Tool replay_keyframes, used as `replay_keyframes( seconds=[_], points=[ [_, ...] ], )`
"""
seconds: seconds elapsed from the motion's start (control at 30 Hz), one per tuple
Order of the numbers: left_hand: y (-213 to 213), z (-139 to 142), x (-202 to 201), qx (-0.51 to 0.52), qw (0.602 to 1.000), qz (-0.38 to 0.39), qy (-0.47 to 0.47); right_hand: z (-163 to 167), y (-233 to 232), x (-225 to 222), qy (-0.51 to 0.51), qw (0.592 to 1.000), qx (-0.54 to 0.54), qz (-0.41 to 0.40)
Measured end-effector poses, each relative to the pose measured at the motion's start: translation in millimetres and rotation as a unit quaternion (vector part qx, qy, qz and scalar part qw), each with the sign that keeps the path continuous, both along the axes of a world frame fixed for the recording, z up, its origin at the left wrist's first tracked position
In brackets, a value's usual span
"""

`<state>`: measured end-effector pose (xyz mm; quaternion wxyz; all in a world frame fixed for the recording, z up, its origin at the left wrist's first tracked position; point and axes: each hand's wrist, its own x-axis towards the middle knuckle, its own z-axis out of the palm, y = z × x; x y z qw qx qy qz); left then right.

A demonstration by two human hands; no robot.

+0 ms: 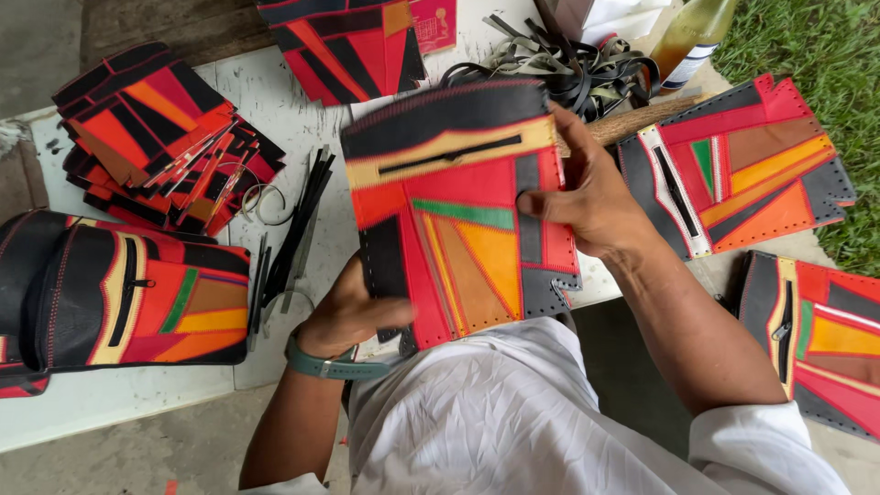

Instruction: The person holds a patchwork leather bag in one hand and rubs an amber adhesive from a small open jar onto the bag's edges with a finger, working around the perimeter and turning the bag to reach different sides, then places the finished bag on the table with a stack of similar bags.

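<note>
The patchwork leather panel (458, 211) sits between your hands, held up over the worktop (284, 119) edge, its long axis running away from you, black band farthest. Your right hand (591, 197) pinches its right edge; your left hand (353, 307) clamps the lower left corner (thumb on the face), so both are equally near. Around it lie a stack of similar panels (160, 137), a finished bag (119, 293), black strips (302, 220), and grass (816, 55) beyond.

Two hands: left hand (353, 307), right hand (587, 197). One held patchwork leather panel (458, 211). One finished bag (110, 293). One bottle (692, 32). One wristband (335, 367).
</note>
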<state>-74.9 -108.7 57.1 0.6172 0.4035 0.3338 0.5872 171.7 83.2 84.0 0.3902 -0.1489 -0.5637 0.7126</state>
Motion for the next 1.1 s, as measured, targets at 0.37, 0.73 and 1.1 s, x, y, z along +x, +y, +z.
replay_keyframes(
  seconds=[0.37,0.73,1.1],
  points=[
    [-6,-30,0,0.177,0.911,0.362,0.089,-26,46,24,-0.56,0.654,0.494,-0.121],
    [17,-44,8,0.182,0.932,0.308,-0.058,-45,56,12,-0.582,0.647,0.482,-0.104],
    [29,-22,22,0.198,0.925,0.324,-0.023,-7,-12,59,-0.219,0.902,0.362,-0.084]
  ],
)
